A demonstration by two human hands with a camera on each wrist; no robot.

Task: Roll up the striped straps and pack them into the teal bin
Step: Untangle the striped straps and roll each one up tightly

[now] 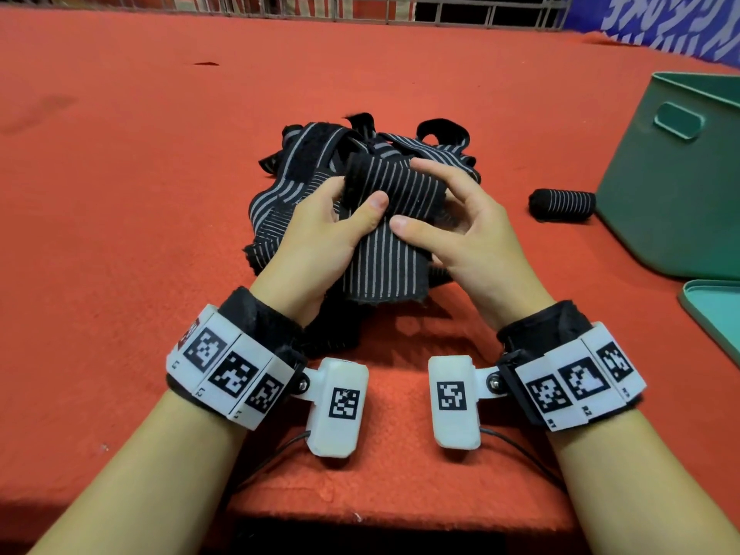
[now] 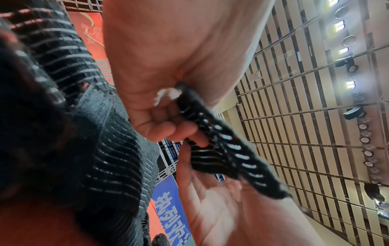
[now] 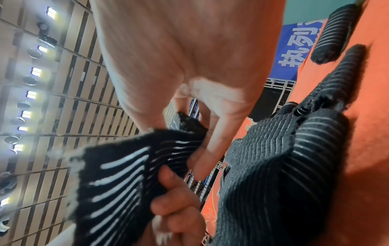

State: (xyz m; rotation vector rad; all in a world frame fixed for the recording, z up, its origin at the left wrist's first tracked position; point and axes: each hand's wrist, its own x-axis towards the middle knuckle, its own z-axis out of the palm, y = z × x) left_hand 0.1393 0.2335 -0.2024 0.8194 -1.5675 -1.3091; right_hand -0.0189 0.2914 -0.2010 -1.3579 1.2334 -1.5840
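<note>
Right now two hands hold one striped strap [image 1: 394, 218] up over the red cloth table [image 1: 120, 194]. The left hand [image 1: 320, 238] has its fingers curled round the strap, thumb pressed on top. The right hand [image 1: 468, 230] pinches the other side with its thumb and bent fingers. The strap is soft black stretchy cloth with thin white lines, and its far end is starting to curl into a roll. Behind it, farther away, lies one messy pile of loose straps [image 1: 320, 162]; how many are in it cannot be told. One rolled strap [image 1: 562, 205], shaped like a short fat tube, lies to the right, just beside the one teal bin [image 1: 680, 186]. The bin is smooth plastic with a slot handle. One flat teal lid [image 1: 716, 310] lies nearer, at the right edge.
</note>
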